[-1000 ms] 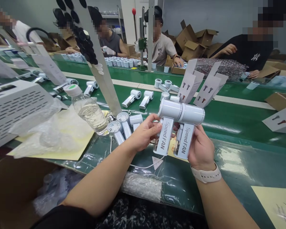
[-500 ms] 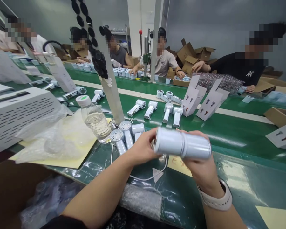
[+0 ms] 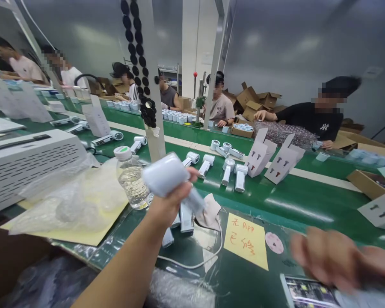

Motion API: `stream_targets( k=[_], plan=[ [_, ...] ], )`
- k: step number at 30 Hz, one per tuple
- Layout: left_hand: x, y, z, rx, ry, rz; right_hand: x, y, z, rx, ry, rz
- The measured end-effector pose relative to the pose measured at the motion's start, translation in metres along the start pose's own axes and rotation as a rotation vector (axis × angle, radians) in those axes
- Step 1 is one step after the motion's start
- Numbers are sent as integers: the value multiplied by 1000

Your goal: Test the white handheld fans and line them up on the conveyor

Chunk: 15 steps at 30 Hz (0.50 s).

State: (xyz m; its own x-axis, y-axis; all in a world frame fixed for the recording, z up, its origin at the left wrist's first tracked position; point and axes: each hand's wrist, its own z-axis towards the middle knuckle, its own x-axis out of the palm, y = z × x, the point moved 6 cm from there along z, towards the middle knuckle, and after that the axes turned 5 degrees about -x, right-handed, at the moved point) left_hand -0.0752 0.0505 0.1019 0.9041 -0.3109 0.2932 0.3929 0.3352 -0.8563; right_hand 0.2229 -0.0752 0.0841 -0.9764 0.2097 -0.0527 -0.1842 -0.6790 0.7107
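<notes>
My left hand [image 3: 167,204] is closed around a white handheld fan [image 3: 167,174], held up just right of a water bottle [image 3: 130,179]. Below it, several more white fans [image 3: 186,219] lie on the green bench beside a beige cloth [image 3: 211,211] and a white cable [image 3: 192,264]. My right hand [image 3: 335,256] is a motion blur at the lower right, above a printed card [image 3: 304,293]. Its fingers are smeared, so whether it holds anything is unclear. A yellow handwritten note [image 3: 245,240] lies between the two hands.
A white vented box [image 3: 28,158] and crumpled plastic bags [image 3: 67,194] fill the left. On the green conveyor lie fans [image 3: 234,174] and open cartons [image 3: 259,154]. A metal post [image 3: 150,85] rises behind the bottle. Several people work across the belt, with cardboard boxes [image 3: 253,100] behind.
The two fans held together in front of me have parted. My left hand has carried one up and left; my right hand has dropped to the lower right in a blur. The view has tilted up.
</notes>
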Motion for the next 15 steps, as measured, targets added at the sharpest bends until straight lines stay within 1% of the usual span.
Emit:
stream_targets(
  k=[1, 3, 4, 5, 6, 7, 9, 11, 13, 14, 15],
  plan=[
    [0, 1, 3, -12, 4, 5, 7, 5, 7, -60, 2, 87],
    [10, 6, 5, -66, 161, -64, 26, 10, 22, -105, 7, 156],
    [16, 7, 4, -79, 236, -118, 32, 11, 28, -107, -33, 192],
    [21, 7, 3, -73, 284, -165, 38, 12, 32, -93, -60, 185],
    [24, 9, 2, -108, 312, -208, 42, 11, 34, -77, -85, 191],
    [25, 11, 0, -128, 320, -227, 44, 9, 34, -37, -93, 199],
    [28, 17, -4, -177, 319, -206, 51, -3, 29, 85, -53, 210],
    [32, 27, -10, -231, 327, -194, 60, -28, 19, 296, -37, 169],
    [40, 40, -19, -289, 341, -236, 71, -53, 6, 467, -84, 77],
    [44, 46, -23, -295, 337, -249, 80, -62, 0, 502, -110, 50],
    [47, 51, -27, -273, 316, -224, 93, -67, -5, 507, -95, 46]
  ],
)
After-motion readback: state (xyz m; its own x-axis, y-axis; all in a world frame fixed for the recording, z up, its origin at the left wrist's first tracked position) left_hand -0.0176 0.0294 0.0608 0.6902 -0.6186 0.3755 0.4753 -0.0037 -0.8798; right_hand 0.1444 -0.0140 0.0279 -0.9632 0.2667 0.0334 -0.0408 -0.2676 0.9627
